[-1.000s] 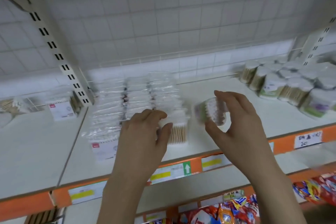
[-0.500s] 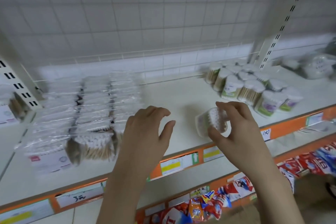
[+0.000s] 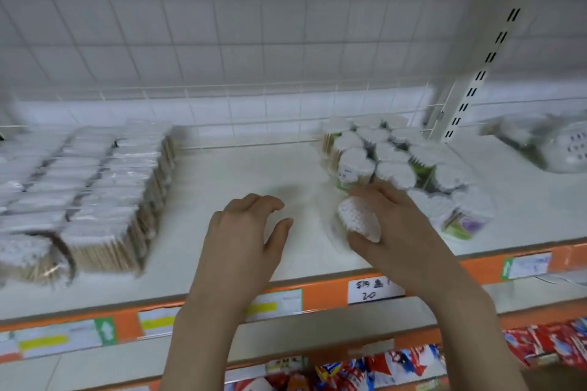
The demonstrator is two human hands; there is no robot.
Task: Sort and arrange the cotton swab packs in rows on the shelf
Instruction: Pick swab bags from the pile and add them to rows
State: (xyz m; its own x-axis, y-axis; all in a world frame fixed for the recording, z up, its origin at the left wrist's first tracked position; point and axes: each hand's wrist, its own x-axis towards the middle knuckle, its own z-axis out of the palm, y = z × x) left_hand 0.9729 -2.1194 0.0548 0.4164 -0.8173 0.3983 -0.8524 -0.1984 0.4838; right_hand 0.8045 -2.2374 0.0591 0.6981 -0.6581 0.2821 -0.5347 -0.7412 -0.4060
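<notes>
Shelf (image 3: 241, 174): white, orange-edged.
Right hand (image 3: 397, 232): gripped a round swab tub (image 3: 359, 222), tub cluster (image 3: 390, 162) just beyond.
Left hand (image 3: 244, 241): loosely curled, held nothing.

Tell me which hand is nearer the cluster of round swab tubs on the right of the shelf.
Right. The right hand, gripping one tub, is beside the cluster; the left hand hovers empty farther left.
</notes>
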